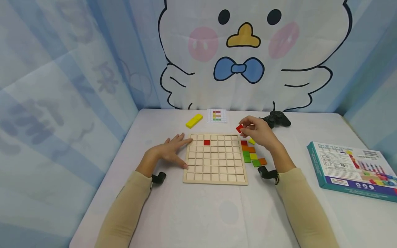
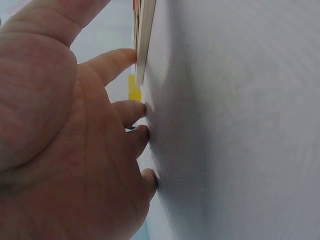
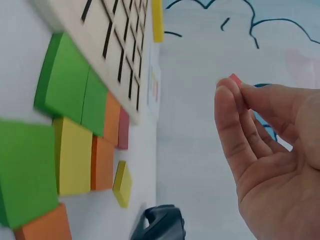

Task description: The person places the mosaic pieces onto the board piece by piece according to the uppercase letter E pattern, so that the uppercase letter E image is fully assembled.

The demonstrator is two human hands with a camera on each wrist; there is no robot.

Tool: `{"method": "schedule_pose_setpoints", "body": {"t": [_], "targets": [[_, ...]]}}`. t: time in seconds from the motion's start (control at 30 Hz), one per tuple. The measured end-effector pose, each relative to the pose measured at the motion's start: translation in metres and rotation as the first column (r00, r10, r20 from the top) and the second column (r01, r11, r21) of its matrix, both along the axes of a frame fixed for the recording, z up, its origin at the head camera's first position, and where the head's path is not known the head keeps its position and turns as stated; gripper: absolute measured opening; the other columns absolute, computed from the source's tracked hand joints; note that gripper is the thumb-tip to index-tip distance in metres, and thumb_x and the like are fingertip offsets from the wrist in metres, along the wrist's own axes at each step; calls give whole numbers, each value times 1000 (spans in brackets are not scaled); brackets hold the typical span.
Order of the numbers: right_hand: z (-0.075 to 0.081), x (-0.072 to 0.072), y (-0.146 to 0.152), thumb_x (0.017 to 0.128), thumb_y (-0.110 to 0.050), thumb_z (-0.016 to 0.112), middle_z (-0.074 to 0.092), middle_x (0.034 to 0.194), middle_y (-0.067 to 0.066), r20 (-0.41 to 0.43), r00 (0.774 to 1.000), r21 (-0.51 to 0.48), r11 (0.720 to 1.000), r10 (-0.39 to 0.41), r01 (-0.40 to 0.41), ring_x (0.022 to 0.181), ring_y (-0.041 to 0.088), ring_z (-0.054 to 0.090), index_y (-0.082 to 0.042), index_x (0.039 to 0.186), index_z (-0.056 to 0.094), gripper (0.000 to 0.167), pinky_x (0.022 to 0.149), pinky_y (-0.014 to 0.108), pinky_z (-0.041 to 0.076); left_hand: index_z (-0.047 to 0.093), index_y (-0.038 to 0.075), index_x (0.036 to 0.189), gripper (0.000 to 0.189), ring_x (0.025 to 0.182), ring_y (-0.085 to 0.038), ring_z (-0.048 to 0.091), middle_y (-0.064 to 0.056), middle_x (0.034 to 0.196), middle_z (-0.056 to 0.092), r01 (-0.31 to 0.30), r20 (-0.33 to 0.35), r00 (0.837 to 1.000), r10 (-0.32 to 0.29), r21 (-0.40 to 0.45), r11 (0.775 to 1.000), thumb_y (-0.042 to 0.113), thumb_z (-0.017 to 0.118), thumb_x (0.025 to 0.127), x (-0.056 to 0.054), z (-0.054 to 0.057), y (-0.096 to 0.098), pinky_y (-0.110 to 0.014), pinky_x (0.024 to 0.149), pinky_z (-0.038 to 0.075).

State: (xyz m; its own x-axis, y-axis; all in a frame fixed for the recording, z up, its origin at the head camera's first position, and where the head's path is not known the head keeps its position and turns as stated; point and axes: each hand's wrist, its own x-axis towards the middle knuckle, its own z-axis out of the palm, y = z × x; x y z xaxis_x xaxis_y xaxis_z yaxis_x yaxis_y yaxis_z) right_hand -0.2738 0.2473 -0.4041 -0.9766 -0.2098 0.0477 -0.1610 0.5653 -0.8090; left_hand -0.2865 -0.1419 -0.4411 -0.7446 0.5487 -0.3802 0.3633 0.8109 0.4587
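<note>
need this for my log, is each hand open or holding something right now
Left hand: open, touching the left edge of the wooden grid board.
Right hand: closed, pinching a red tile.

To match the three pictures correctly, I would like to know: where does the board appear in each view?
Head: the board, just below centre, slightly right.
Left wrist: the board, at the top, slightly left of centre.
Right wrist: the board, upper left.
Shared landmark: the yellow bar.
</note>
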Motion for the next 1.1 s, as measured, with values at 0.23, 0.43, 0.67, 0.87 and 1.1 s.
{"method": "schedule_pose_setpoints", "body": {"t": [0.23,0.43,0.67,0.87,1.1], "targets": [[1,7,-15,103,-11,66,64,118,21,9,999,-186,982,43,-40,101,30,76,-1,131,60,30,89,22,61,19,32,168,119,163,-31,-11,-11,176,-8,-2,5,1000,2,5,1000,61,87,75,1,4,0,-58,130,-7],[-9,8,-31,98,-17,73,69,108,20,-36,998,-224,973,44,-51,97,38,73,0,126,63,34,85,34,63,18,32,168,119,163,-32,-11,-11,176,-9,-7,5,1000,7,-13,1000,61,86,75,2,4,0,-58,130,-7],[-20,9,-46,96,-21,77,68,104,12,-60,998,-119,993,22,-29,88,25,63,-4,118,69,29,71,21,56,18,32,168,119,163,-32,-12,-12,176,-9,6,12,1000,-6,-3,1000,62,86,75,1,3,0,-59,130,-8],[-24,5,-53,95,-22,78,69,102,10,-48,998,-94,995,37,-42,88,22,62,-5,116,69,28,71,21,54,18,32,168,119,163,-31,-12,-11,176,-10,9,18,1000,-9,3,1000,62,86,75,1,5,0,-58,130,-9],[-26,-1,-61,95,-21,78,68,100,8,-35,995,-11,995,98,-98,84,22,59,-5,114,70,27,72,27,51,18,32,168,118,163,-31,-12,-12,176,-9,6,21,1000,-6,-5,1000,60,86,75,2,6,0,-58,130,-8]]}}
